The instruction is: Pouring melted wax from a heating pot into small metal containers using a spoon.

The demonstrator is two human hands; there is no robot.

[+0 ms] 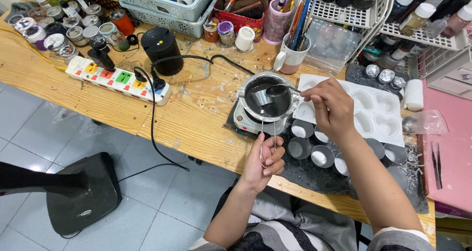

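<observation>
1. The melting pot (268, 97), a small metal pot of dark liquid, sits on a white electric warmer (248, 123) that stands on a dark mat on the wooden surface (191, 128); I take this pot as my landmark.
2. My right hand (330, 107) is just to the right of the pot, fingers closed around the handle of a metal spoon (279, 89) whose bowl reaches over the liquid inside the pot.
3. My left hand (263, 163) is below the pot, at the near edge of the surface, fingers curled around the pot's thin wire handle (268, 140), which runs down from the pot's near side.
4. Just below and to the right of the pot stand several small round metal cups (301, 147), some showing white contents, others looking bare.
5. To the right of the pot lies a white mould tray (381, 114) with heart-shaped hollows.
6. To the left of the pot lies a white power strip (118, 78) with coloured switches, with a black cylinder (161, 49) standing just behind it.
7. Behind the pot stands a white mug (291, 58) full of brushes and pens.
8. Well left of the pot, at the far corner, small lidded jars (54, 29) are clustered.
</observation>
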